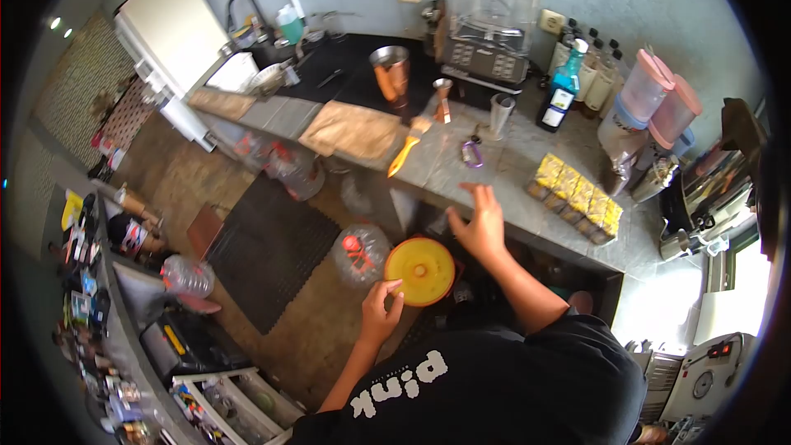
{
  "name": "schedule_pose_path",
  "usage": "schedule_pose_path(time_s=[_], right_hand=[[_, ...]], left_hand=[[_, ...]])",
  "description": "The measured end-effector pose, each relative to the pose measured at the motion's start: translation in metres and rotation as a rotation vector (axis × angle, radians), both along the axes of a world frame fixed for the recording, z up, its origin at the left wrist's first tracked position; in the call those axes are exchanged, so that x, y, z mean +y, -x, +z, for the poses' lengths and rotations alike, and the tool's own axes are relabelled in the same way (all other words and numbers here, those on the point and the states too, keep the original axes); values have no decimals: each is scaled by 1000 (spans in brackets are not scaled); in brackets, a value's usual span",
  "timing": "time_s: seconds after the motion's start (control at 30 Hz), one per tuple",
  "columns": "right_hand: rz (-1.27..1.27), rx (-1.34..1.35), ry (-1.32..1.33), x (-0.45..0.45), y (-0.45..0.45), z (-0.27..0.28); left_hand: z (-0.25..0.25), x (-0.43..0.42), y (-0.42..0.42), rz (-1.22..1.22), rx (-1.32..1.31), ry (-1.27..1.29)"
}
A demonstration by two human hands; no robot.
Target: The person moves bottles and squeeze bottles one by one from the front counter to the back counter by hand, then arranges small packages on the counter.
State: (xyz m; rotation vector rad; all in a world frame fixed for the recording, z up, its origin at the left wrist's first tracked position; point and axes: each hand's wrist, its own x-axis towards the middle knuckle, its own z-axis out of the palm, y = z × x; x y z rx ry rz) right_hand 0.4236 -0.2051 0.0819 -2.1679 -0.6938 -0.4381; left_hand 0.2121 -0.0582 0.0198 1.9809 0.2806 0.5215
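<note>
My right hand (480, 227) is held at the front edge of the grey tiled counter, its fingers spread and nothing in them. Lower and to the left, my left hand (381, 311) has loosely curled fingers, with the thumb apart from them and nothing visible between. It overlaps the rim of a round yellow lid (420, 272) with a central knob; whether it touches the lid I cannot tell. A brush with a yellow handle (404, 155) lies on the counter ahead. Near it are a purple-rimmed item (471, 154) and a copper-coloured jigger (442, 100).
A large clear bottle (361, 255) stands beside the lid. On the counter are a brown cloth (353, 129), a metal shaker (390, 74), a yellow-topped pack (577, 198), a blue bottle (563, 91) and a covered blender (492, 25). A black mat (272, 247) covers part of the floor.
</note>
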Motion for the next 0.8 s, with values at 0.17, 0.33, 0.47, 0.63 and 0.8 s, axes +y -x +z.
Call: schedule_pose_path(time_s=[0.17, 0.33, 0.47, 0.63, 0.8], right_hand=[[498, 69, 50, 83, 162, -11], [978, 59, -27, 138, 294, -14], [1348, 198, -9, 167, 377, -19], [1658, 238, 78, 195, 463, -30], [1958, 286, 148, 228, 559, -42]], left_hand=[[1, 19, 137, 217, 5, -53], [0, 18, 284, 624, 11, -50], [-1, -3, 377, 866, 47, -18], [-9, -39, 455, 1162, 28, -26], [-19, -75, 514, 1443, 23, 45]])
